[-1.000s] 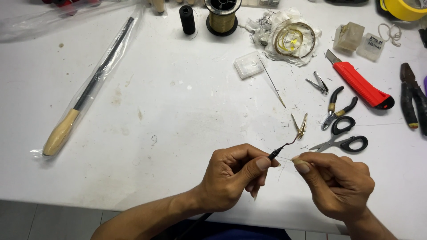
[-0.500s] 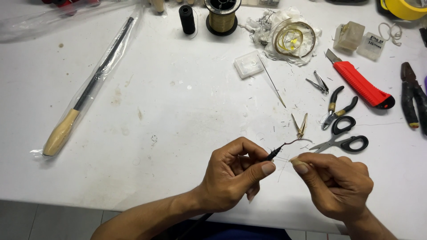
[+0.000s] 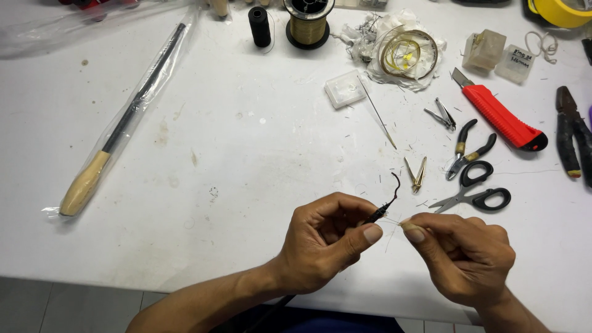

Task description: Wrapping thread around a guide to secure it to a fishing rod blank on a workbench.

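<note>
Your left hand (image 3: 320,246) pinches a thin black rod (image 3: 383,206) between thumb and forefinger, its curled tip rising toward twelve o'clock; your right hand (image 3: 462,256) is closed at the fingertips, just beside the rod at three o'clock, nipping a fine pale thread too thin to make out clearly. Black-handled scissors (image 3: 475,194) lie at one o'clock of that hand; a small clear plastic box (image 3: 344,89) sits at twelve, its contents unclear; a clear bag (image 3: 132,114) at ten holds a long wooden-handled tool (image 3: 120,129).
</note>
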